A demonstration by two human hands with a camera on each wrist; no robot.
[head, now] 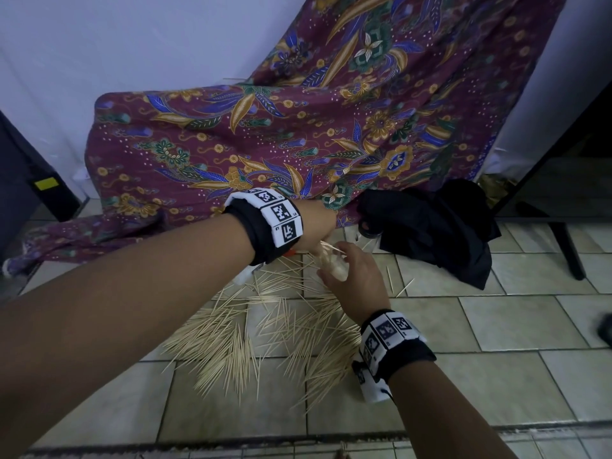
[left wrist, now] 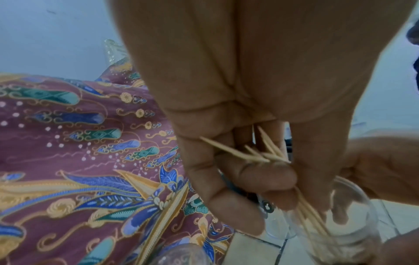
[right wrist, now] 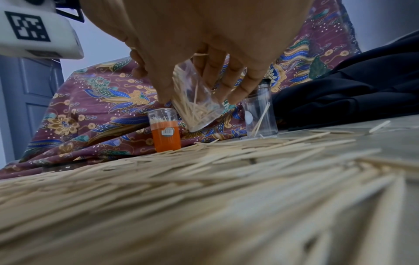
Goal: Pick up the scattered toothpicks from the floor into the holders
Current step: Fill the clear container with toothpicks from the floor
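Scattered toothpicks [head: 265, 329] cover the tiled floor [head: 496, 319] below both hands and fill the near floor [right wrist: 204, 179] in the right wrist view. My right hand [head: 354, 273] grips a clear holder [right wrist: 197, 107], tilted above the floor and partly filled with toothpicks. My left hand [left wrist: 272, 179] pinches a small bunch of toothpicks [left wrist: 260, 156] between thumb and fingers, their lower ends inside the mouth of that holder [left wrist: 353, 215]. In the head view the left hand [head: 318, 220] is mostly hidden behind its wristband.
An orange holder [right wrist: 166, 132] full of toothpicks and a second clear holder [right wrist: 260, 116] with a few sticks stand by the patterned cloth [head: 298, 134]. A black cloth [head: 430, 226] lies at the right, near a dark furniture leg [head: 569, 250]. A dark box [head: 29, 180] stands at the left.
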